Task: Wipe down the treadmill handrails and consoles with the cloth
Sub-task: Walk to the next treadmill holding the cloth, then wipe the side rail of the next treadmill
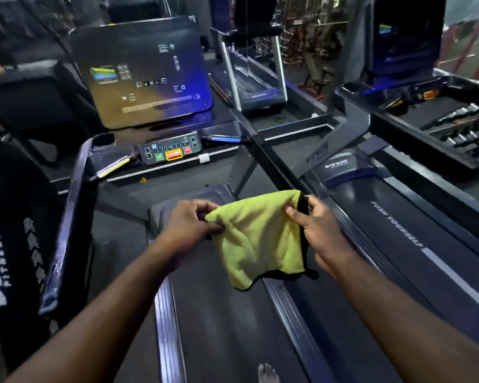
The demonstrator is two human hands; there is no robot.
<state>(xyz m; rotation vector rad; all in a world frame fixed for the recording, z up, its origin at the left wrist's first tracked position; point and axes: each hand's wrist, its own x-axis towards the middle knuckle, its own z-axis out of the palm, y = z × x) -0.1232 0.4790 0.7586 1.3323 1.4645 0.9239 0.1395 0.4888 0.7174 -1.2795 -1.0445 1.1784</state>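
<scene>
Preparation step: your left hand (190, 226) and right hand (317, 229) pinch the yellow microfibre cloth (256, 239) taut. Next, carry it towards the console (141, 70) at eleven o'clock.

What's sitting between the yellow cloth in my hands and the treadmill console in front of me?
Nothing visible. The yellow cloth hangs pinched between the left hand and right hand over the treadmill belt. Only open air lies between it and the button panel and the console screen above it.
</scene>
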